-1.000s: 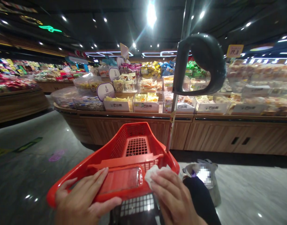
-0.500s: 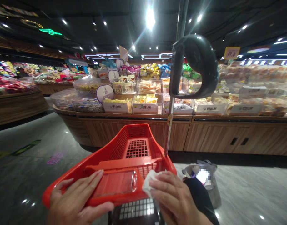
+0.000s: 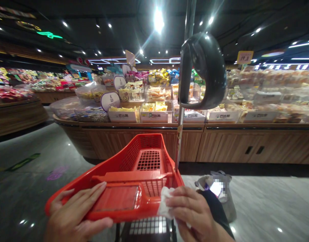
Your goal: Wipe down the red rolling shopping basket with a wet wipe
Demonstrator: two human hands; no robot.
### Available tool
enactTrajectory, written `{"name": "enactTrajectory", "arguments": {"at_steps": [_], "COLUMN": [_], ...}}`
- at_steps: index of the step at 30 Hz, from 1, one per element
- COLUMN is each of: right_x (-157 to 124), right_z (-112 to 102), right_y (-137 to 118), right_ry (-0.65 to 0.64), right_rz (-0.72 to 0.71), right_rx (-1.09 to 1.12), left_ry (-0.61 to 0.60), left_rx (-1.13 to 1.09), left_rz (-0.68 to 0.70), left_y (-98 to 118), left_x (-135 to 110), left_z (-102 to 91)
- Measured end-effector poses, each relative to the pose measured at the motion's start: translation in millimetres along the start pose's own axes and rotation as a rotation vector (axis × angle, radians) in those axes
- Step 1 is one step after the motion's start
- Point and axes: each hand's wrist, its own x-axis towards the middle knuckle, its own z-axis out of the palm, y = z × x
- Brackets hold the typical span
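Our left hand [image 3: 73, 215] rests open on the basket [image 3: 130, 155]; our right hand [image 3: 195, 213] grips a wipe [image 3: 165, 205] at its near-right corner, wiping seemingly underway.

The left hand [image 3: 73, 215] grips the near rim of a red plastic mesh shopping basket [image 3: 144, 158], fingers [image 3: 90, 195] stretched flat over its top flap, thumb tucked along the edge below. Just right of them, the right hand [image 3: 192, 215] presses a crumpled white wipe [image 3: 166, 205] against the rim's right corner. Beyond these fingers a thin metal pole [image 3: 179, 141] rises to a black curved plastic handle [image 3: 207, 67]. Farther ahead stands a wooden display surface [image 3: 232, 148] stacked with packaged snacks. A grey bag [image 3: 227, 201] sits on the floor just right of the right hand.
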Motion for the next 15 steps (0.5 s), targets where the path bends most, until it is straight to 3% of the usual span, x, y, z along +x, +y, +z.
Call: {"name": "enactTrajectory", "arguments": {"at_steps": [3,6,9,12,15], "right_x": [3,-2,-10,-12,-7], "right_z": [9,5,2,7,14], "right_y": [-1,10,26,25,10], "right_ry": [-0.034,0.021,0.189,0.275,0.226], "right_rz": [-0.075,0.083,0.223,0.312,0.226], "right_rx": [0.034,0.07,0.048,0.044,0.106], "left_ry": [-0.04,-0.058,-0.046,-0.042,-0.055], "left_rx": [0.02,0.015,-0.018,-0.059,-0.091], "left_rz": [0.058,0.086,0.088,0.072,0.051], "left_y": [-5,-12,-19,-26,-34], "left_x": [6,11,15,19,21], "left_z": [-2.5,-4.1,-3.5,-1.5,0.1]}}
